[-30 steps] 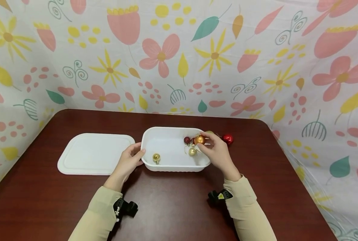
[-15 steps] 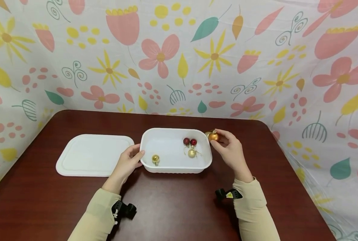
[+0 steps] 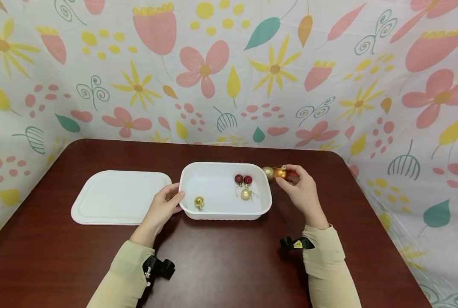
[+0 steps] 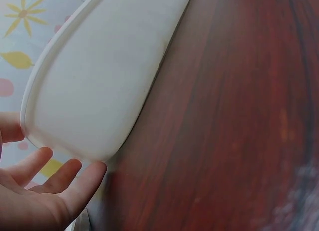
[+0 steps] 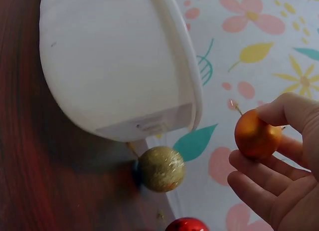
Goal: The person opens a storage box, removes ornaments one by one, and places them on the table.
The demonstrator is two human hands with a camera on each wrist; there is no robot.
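Observation:
My right hand point(image 3: 301, 190) pinches an orange Christmas ball point(image 5: 255, 137) between thumb and fingers, just right of the white container point(image 3: 213, 184). Beside it, a glittery gold ball point(image 5: 162, 169) lies on the table close to the container's end. A shiny red ball point(image 5: 188, 225) is partly hidden behind the fingers in the head view. At the container's left end, my left hand point(image 3: 163, 207) holds the rim with the thumb, its fingertips against the outer wall. Inside lie two dark red balls point(image 3: 239, 179), a pale gold ball point(image 3: 245, 194) and a shiny gold ball point(image 3: 199, 202).
A flat white lid point(image 3: 117, 196) lies on the dark wooden table point(image 3: 229, 261) left of the container, partly behind the left hand. A flower-patterned cloth point(image 3: 221, 85) hangs behind the table and at its sides.
My right hand has carried the orange ball from over the container's right end, out past the rim, to beside the glittery gold ball. My left hand stays at the container.

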